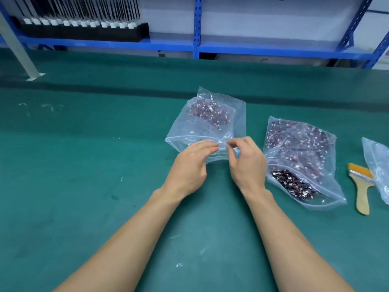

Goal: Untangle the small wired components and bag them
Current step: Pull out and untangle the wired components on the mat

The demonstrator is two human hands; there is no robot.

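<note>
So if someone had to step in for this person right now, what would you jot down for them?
Left hand: pinches the near rim of the centre bag.
Right hand: fingers curled, pinching the same rim.
Things: centre bag lies on the green table, a small cluster of wired components at its far end. The fuller bag, to its right, lies open-mouthed with tangled components. Brush and a third bag further right.
Done: some components bagged.
Left: the fuller bag's tangle, probably; whether the centre bag is being opened or sealed, I cannot tell.
</note>
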